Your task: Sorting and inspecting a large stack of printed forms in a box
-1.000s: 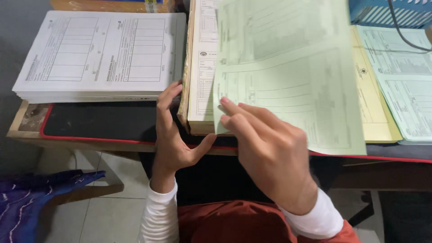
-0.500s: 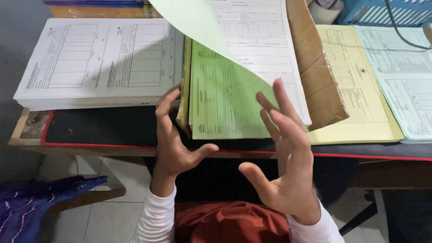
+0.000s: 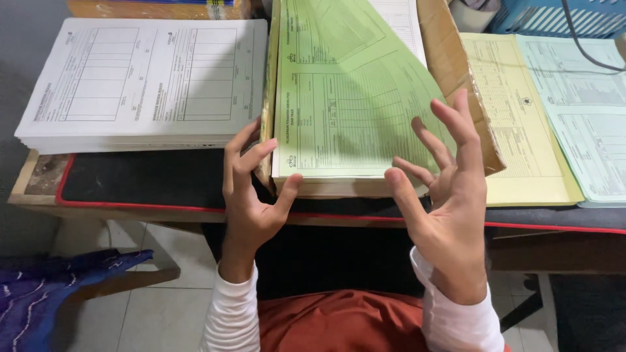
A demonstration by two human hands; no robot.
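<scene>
Far left, below the table edge: a blue patterned cloth (image 3: 45, 287) lies over a wooden piece by the tiled floor.

On the table (image 3: 130, 208), left side: a thick stack of white printed forms (image 3: 143, 85), squared up, on the black red-edged mat (image 3: 137, 179).

Left hand (image 3: 251, 195): grip apart. Fingers curl against the left near corner of the stack of green printed forms (image 3: 332, 124); thumb tip presses the near edge of the top sheet. Not clamped on anything.

The green stack sits centre, in an open brown cardboard wrapper (image 3: 456, 85) whose flap shows along the right side, just past the near table edge. A lifted green sheet (image 3: 365, 52) curves over the top of the stack; a white sheet shows behind it.

Right hand (image 3: 450, 208): grip wide apart, fingers spread and raised over the right near corner of the green stack. Whether the fingertips touch the paper, cannot tell. Holds nothing.

Right of the wrapper: a pale yellow printed form (image 3: 521, 130), then light blue-green printed forms (image 3: 587, 117) partly overlapping it. Blue plastic basket (image 3: 554, 16) at the top right, dark cable across it.
</scene>
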